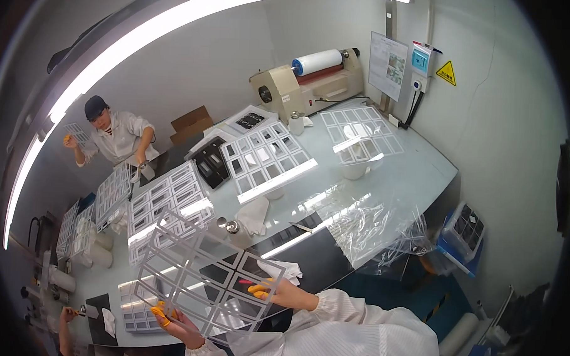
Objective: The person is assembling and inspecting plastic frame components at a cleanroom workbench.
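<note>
A clear sheet printed with a grid of grey rectangular frames (197, 263) is held tilted above the near side of the table. My left hand (182, 328), with orange finger covers, is closed on its lower left edge. At the right part of the sheet is my right hand (288, 294), also in orange finger covers, its fingers curled together. A slim pinkish-red stick (247, 282) juts leftward from these fingers; its exact kind is too small to make out. Whether the right hand grips the sheet too, I cannot tell. A crumpled white cloth (291, 271) lies just beyond it.
Stacks of similar framed sheets (171, 202) and a raised one (267, 155) stand farther off. A metal-topped dispenser (234, 231) stands beside a white cloth (253, 214). Clear film (383, 228) covers the right side. A roller machine (310, 85) stands behind; co-workers (120, 131) are at left.
</note>
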Motion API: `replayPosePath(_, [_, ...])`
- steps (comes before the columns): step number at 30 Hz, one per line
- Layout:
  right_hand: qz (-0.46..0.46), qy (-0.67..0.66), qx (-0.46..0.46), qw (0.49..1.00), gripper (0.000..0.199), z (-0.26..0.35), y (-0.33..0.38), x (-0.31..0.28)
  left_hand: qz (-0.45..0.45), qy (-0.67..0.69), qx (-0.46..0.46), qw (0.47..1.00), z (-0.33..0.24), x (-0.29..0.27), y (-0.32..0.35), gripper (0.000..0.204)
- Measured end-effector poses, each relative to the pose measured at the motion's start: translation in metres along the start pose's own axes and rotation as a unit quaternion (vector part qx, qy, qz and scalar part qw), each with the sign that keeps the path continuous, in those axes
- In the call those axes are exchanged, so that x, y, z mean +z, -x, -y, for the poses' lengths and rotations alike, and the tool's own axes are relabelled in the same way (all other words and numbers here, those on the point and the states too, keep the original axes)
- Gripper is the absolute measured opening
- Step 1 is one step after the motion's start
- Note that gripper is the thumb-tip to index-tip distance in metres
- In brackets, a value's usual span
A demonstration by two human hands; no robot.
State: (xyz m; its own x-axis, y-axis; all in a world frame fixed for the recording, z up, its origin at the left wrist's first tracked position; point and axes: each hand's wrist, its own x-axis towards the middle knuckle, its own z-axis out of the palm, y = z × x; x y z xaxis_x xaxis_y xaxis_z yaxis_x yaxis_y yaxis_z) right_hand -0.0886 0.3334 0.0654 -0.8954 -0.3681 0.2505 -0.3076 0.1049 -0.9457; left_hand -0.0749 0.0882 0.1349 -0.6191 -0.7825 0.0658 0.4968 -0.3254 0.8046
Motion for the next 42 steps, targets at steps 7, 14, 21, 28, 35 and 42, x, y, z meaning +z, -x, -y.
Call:
replayPosePath(7, [0.078, -0.151, 0.072, 0.983, 0.033, 0.049, 0.045, -0.063, 0.051, -0.040, -0.016, 0.998, 0.016, 0.013, 0.001, 0.028])
replayPosePath(14, [-0.025, -0.147, 0.073, 0.986, 0.026, 0.055, 0.057, -0.069, 0.124, -0.035, -0.010, 0.992, 0.034, 0.033, 0.006, 0.027])
replayPosePath(21, [-0.044, -0.299, 0.127, 0.945, 0.030, 0.048, 0.052, -0.074, 0.201, -0.022, -0.019, 0.979, 0.041, 0.043, 0.016, 0.027])
replayPosePath(28, [-0.079, -0.335, 0.086, 0.935, 0.032, 0.035, 0.053, -0.083, 0.157, -0.054, -0.049, 0.985, 0.047, 0.050, 0.030, 0.024])
replayPosePath(35, [-0.217, -0.372, 0.032, 0.902, 0.029, 0.022, 0.042, -0.114, 0.393, -0.084, -0.130, 0.906, 0.049, 0.046, 0.035, 0.043])
replayPosePath(42, [-0.311, -0.329, -0.054, 0.890, 0.022, 0.015, -0.008, -0.155, 0.410, -0.183, -0.176, 0.876, 0.051, 0.020, 0.050, 0.046])
